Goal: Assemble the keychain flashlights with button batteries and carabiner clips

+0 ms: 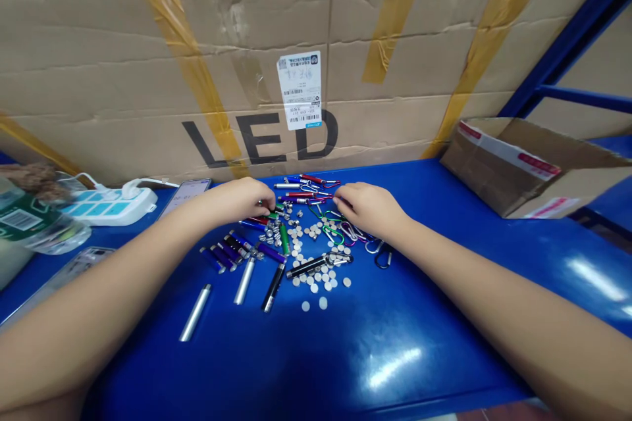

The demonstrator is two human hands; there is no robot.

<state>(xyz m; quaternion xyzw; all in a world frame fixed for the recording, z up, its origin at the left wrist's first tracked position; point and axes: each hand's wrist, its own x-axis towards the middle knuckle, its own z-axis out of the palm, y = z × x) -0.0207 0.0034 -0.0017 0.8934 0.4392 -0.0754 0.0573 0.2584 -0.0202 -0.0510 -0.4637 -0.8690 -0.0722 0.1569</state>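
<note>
My left hand has its fingers curled down over the small metal tubes at the back left of the pile; a green tube lies just in front. What its fingertips hold is hidden. My right hand is bent with its fingertips together beside the clip ends of finished-looking pen lights, such as a red one. Its grip is hard to make out. Loose carabiner clips spread under and near that hand. Between the hands lie many button cells, silvery end caps and a black light with a clip.
Silver tubes and a black tube lie nearer me on the blue table. At left are a power strip, a phone and a plastic bottle. An open carton stands right; a large cardboard box walls the back.
</note>
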